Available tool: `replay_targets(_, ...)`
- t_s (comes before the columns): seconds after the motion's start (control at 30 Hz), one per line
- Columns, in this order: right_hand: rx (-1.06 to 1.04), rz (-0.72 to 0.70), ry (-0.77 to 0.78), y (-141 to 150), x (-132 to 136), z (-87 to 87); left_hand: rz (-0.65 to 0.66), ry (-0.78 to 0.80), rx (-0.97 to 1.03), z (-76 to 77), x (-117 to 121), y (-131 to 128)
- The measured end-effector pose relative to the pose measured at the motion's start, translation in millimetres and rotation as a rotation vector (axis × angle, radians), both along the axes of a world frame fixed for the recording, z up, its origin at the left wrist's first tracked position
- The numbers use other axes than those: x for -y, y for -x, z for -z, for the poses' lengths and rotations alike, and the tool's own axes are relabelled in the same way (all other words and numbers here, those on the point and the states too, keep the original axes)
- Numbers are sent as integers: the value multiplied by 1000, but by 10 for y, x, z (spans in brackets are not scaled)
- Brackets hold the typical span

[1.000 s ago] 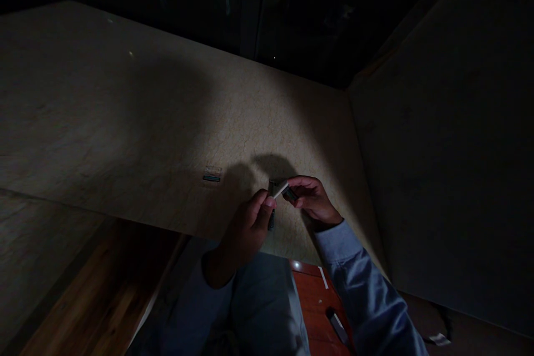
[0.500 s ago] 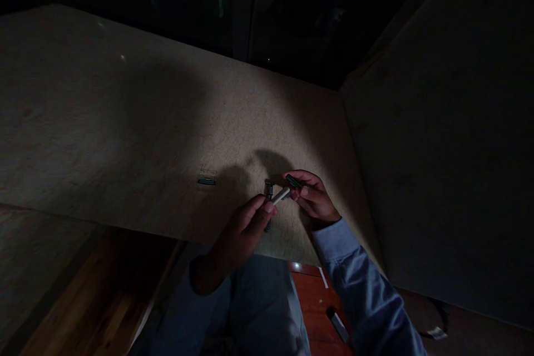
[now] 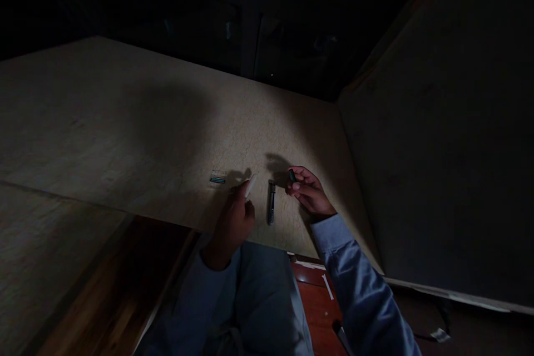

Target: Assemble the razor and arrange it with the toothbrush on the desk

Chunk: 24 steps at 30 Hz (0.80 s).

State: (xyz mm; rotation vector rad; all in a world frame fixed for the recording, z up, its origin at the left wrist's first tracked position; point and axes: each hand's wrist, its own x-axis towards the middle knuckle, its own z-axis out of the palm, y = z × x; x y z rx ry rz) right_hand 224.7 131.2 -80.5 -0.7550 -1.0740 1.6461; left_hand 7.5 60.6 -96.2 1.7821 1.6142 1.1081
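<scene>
My left hand (image 3: 234,217) is closed round a slim white stick (image 3: 251,186), which points up and away; its far end is too dim to make out. Between the fingertips of my right hand (image 3: 311,192) is a small dark green, bar-shaped piece (image 3: 291,175), held above the counter. A dark razor (image 3: 271,204) lies on the counter between the two hands, its short crosswise head at the far end, touched by neither. Left of it lies a small clear plastic case (image 3: 217,174) with a dark green strip (image 3: 217,181) at its near side.
The pale stone counter (image 3: 237,122) meets a dark wall panel (image 3: 434,139) on the right and dark glazed panels (image 3: 287,39) at the back. Below its front edge are an open wooden drawer or cupboard (image 3: 112,283), my legs and a reddish surface (image 3: 312,289).
My left hand has moved left with the white stick, away from my right hand, uncovering the razor. My right hand stays nearly in place, the green piece turned more upright. The view has shifted slightly.
</scene>
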Motion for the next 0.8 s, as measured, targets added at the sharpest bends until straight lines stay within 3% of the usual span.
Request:
replay_targets(0.27,45,121,22,-36,0,56,-93,-98,60,309,68,-37)
replay_targets(0.6,31,197,9,-34,93,97,-150,-161,69,357,85,-42)
replay_targets(0.8,39,237,2,-27,222,96,-103,-175,6,367,70,-34)
